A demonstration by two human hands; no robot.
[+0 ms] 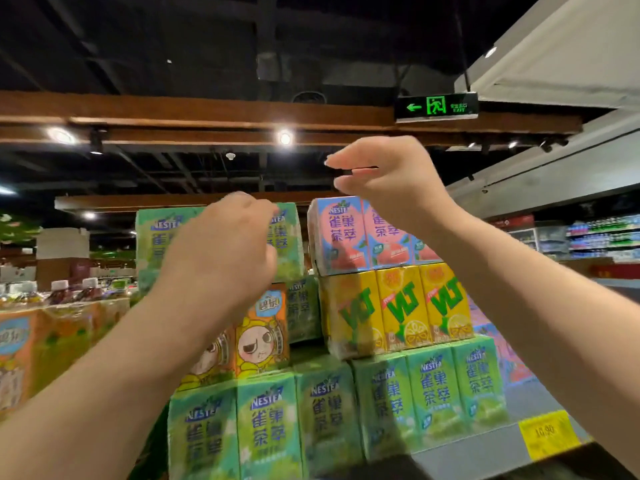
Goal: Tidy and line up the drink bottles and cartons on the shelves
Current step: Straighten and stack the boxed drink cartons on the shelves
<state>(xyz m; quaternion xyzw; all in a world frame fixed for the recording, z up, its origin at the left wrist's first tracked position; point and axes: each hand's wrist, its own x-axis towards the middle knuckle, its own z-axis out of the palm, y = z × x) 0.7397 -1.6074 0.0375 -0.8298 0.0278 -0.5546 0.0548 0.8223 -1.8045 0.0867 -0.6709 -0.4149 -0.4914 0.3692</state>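
Shrink-wrapped carton packs are stacked on a shelf (pixel 467 453). In the bottom row stand green Nestea packs (pixel 266 420). Above them sit an orange cartoon pack (pixel 263 334) and a yellow lemon tea pack (pixel 398 313). On top are a green Nestea pack (pixel 156 244) and a pink Nestea pack (pixel 341 233), with a narrow gap between them. My left hand (pixel 225 244) is curled in front of the top green pack; its grip is hidden. My right hand (pixel 388 171) hovers just above the pink pack, fingers apart, holding nothing.
A yellow price tag (pixel 549 434) hangs on the shelf edge at lower right. Bottles (pixel 62 289) and orange packs (pixel 20 341) fill the display to the left. Far shelves of bottles (pixel 602 233) stand at the right. A green exit sign (pixel 436 106) hangs overhead.
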